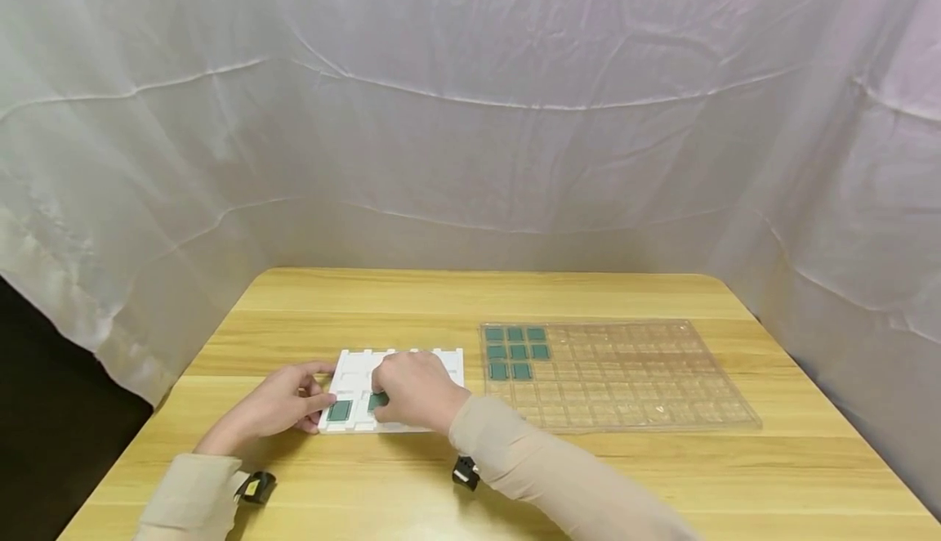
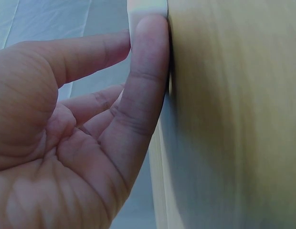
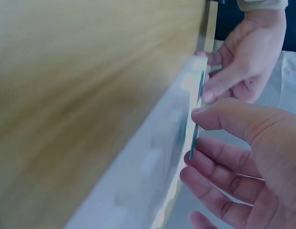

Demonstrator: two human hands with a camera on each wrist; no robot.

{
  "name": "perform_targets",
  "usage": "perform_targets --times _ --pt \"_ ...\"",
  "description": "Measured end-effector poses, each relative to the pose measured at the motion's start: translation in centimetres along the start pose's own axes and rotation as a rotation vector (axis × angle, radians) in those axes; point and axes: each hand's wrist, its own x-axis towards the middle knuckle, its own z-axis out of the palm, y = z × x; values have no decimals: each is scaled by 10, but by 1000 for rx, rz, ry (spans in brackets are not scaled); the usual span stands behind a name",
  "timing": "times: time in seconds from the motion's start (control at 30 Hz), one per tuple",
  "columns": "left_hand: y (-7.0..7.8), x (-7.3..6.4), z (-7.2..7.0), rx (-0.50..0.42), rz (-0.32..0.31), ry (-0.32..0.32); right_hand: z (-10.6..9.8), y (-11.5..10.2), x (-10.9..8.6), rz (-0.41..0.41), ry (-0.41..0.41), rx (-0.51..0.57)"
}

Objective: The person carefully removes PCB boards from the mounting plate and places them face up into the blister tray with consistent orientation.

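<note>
A white tray [image 1: 357, 364] with recessed pockets lies left of the table's middle. My left hand [image 1: 275, 402] grips its left edge, thumb and fingers meeting the rim; in the left wrist view a fingertip presses against the white side. One dark green square chip [image 1: 340, 411] sits in the near left pocket. Over the tray's near middle, my right hand [image 1: 419, 390] pinches another thin green chip [image 3: 194, 143] between thumb and fingers, seen edge-on close to the tray's surface in the right wrist view. The right hand hides part of the tray.
To the right lies a clear plastic tray [image 1: 625, 386] divided into many small compartments. Several green chips [image 1: 518, 351] fill its far left corner. The wooden table [image 1: 367, 296] is bordered by a pale hanging curtain [image 1: 470, 165] at the back and sides.
</note>
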Motion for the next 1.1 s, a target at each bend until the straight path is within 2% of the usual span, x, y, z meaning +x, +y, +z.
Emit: perform_targets --times 0.4,0.63,1.1 --pt "-1 0 1 -22 -15 12 -18 42 -15 100 -40 104" --pt "-1 0 0 -13 -16 7 -24 71 -30 161 -25 142" --pt "-2 -1 -1 -16 -7 -2 -32 110 -55 196 16 254"
